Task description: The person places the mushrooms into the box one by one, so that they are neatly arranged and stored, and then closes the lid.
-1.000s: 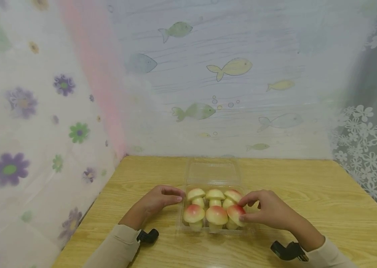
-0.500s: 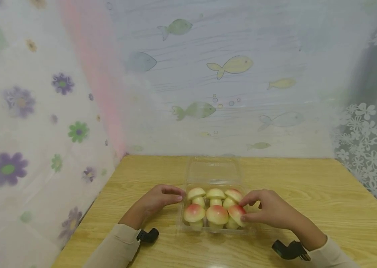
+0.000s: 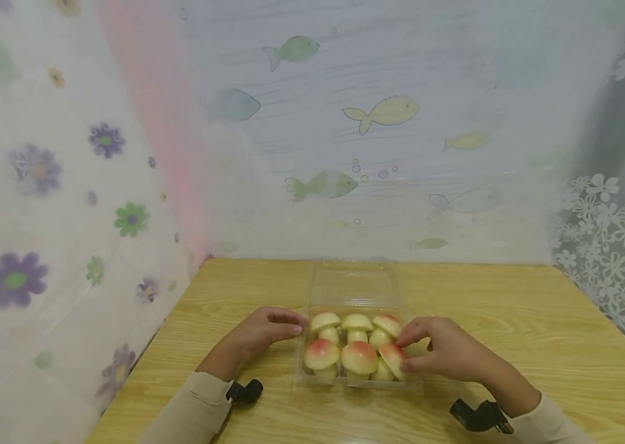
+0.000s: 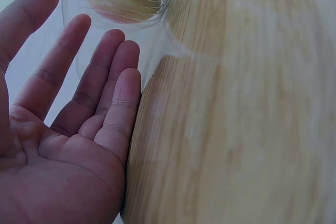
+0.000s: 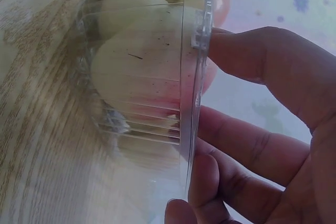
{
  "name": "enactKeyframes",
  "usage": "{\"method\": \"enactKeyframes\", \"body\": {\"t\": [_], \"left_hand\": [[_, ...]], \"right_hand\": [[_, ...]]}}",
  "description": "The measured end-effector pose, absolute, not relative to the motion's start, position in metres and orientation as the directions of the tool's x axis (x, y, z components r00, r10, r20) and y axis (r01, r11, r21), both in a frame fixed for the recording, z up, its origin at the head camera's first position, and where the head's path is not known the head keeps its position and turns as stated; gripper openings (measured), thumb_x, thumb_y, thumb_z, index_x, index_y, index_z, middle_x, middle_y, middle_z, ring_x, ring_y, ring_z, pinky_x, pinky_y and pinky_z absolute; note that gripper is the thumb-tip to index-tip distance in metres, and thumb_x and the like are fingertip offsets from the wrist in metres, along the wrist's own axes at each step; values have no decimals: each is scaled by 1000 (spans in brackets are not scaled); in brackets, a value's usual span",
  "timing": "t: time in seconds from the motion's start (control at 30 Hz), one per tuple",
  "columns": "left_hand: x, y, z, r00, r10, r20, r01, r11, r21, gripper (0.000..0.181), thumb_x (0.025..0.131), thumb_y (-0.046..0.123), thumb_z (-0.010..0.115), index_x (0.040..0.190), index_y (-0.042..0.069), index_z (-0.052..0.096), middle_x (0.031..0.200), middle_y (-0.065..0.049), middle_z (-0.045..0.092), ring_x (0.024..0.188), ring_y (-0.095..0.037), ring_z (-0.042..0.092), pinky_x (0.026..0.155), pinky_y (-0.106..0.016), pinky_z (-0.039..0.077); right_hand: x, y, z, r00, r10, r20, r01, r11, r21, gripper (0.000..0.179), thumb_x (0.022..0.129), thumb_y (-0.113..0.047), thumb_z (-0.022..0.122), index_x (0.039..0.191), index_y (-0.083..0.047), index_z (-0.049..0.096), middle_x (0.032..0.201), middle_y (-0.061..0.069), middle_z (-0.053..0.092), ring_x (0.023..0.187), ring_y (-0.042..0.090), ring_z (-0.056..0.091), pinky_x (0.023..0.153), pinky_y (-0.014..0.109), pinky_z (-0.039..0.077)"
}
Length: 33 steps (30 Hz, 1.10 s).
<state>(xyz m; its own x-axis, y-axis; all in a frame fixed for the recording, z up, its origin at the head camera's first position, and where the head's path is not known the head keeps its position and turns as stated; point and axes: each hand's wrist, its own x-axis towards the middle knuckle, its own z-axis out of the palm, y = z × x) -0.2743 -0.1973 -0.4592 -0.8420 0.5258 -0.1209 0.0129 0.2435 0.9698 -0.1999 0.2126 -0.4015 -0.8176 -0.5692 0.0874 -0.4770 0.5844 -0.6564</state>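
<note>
A clear plastic clamshell box [image 3: 354, 383] lies on the table with its lid raised at the back. Two rows of cream mushrooms with reddish caps fill it, among them the front middle mushroom [image 3: 359, 357]. My right hand [image 3: 448, 348] has its thumb and index finger on the cap of the front right mushroom [image 3: 392, 359], which leans to the right. In the right wrist view its fingers reach over the box rim [image 5: 195, 77]. My left hand [image 3: 261, 333] is beside the box's left edge, fingers extended; in the left wrist view its palm [image 4: 63, 166] holds nothing.
The wood-grain table [image 3: 490, 308] runs back to a wall sheet [image 3: 257, 203] printed with fish. A flowered sheet [image 3: 68, 234] borders the left side. Black wrist cameras [image 3: 476, 414] sit by both beige sleeves.
The front right mushroom's cap has tilted further to the right under my right fingers, which have shifted slightly. My left hand and the box have stayed in place.
</note>
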Motion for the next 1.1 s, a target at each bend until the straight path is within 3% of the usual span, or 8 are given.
{"method": "enactKeyframes", "body": {"t": [0.9, 1.1], "left_hand": [[-276, -197, -461, -836, 534, -124, 4, 231, 973, 42, 98, 30, 75, 132, 7, 69, 136, -9, 66, 130, -23, 59, 114, -43, 48], [-277, -195, -461, -838, 531, -129, -50, 161, 986, 44, 99, 23, 73, 135, 0, 64, 138, -14, 63, 128, -25, 62, 114, -41, 49]], "right_hand": [[-198, 213, -400, -819, -561, 117, -498, 596, -630, 34, 87, -42, 84, 115, -23, 77, 121, -2, 72, 103, 15, 65, 71, 24, 54], [-198, 213, -402, -837, -528, 147, -487, 594, -640, 31, 91, -41, 80, 114, -20, 78, 115, -1, 73, 98, 14, 62, 70, 25, 56]]}}
